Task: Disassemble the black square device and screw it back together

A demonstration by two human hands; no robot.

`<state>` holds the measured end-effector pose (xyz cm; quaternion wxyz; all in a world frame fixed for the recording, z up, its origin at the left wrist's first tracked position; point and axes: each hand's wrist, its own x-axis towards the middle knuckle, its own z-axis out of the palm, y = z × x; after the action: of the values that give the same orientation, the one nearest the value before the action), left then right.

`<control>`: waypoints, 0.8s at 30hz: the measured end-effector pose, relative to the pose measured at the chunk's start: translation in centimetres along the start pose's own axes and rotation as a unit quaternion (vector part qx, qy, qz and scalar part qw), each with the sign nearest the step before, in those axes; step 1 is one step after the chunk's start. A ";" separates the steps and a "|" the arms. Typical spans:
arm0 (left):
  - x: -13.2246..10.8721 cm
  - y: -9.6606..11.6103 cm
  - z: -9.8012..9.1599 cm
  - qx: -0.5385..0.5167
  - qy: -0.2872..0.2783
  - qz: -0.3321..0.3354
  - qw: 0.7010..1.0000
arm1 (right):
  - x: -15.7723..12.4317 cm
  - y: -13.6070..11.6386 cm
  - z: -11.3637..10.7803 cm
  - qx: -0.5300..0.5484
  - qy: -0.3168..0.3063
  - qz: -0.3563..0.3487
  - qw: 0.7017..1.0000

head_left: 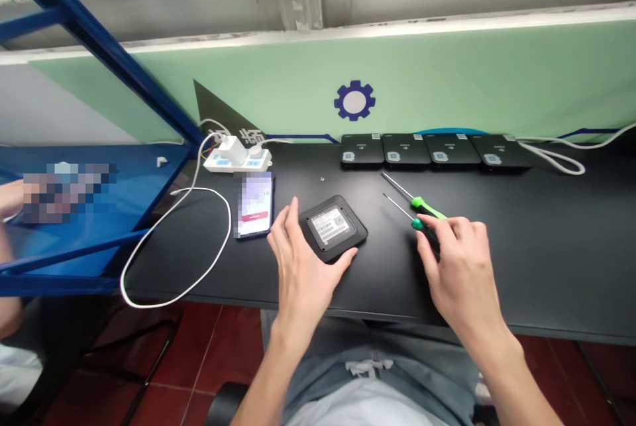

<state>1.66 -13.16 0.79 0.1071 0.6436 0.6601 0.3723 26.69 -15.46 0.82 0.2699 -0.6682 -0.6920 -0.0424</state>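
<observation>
A second person's hand (10, 201) was partly shown at the far left over a blue table (136, 177), its surroundings obscured by blurring. A white cable (144, 306) was looped near the front edge of the black table (377, 287); farther back, a power strip (212, 164) was fitted with a white adapter (231, 150). A phone (256, 211) was laid just in front, its screen lit. By the left hand (304, 264), a black box (338, 230) was gripped at its edges, fingers along the left side and thumb against the near right edge; it was rested on the black table, label (328, 222) upward. Behind it, a tiny metal piece (322, 179) could be seen. Farther right, four dark boxes (407, 151) were lined up against the green partition (278, 88). In front of these, a bright green screwdriver (426, 206) was placed beside a dark green screwdriver (416, 222), whose handle was pinched in the right hand (460, 264); whether it was lifted could not be told.
</observation>
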 end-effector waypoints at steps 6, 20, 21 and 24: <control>2.6 -1.9 -2.1 -0.034 -0.136 0.057 0.988 | 1.3 1.0 0.8 -0.052 -0.008 -0.042 0.998; 3.0 -2.8 -3.0 -0.119 -0.137 0.045 0.982 | 1.5 2.0 1.6 -0.089 0.004 -0.097 0.991; 3.1 -2.8 -3.0 -0.120 -0.130 0.047 0.983 | 1.5 2.0 1.6 -0.089 0.005 -0.099 0.991; 3.1 -2.4 -2.9 -0.127 -0.103 0.050 0.985 | 1.5 1.7 1.6 -0.091 0.007 -0.098 0.991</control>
<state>-2.44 -11.08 2.30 0.2364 0.6918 0.5597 0.3902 27.89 -13.21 -0.41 0.2071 -0.6188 -0.7454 -0.1360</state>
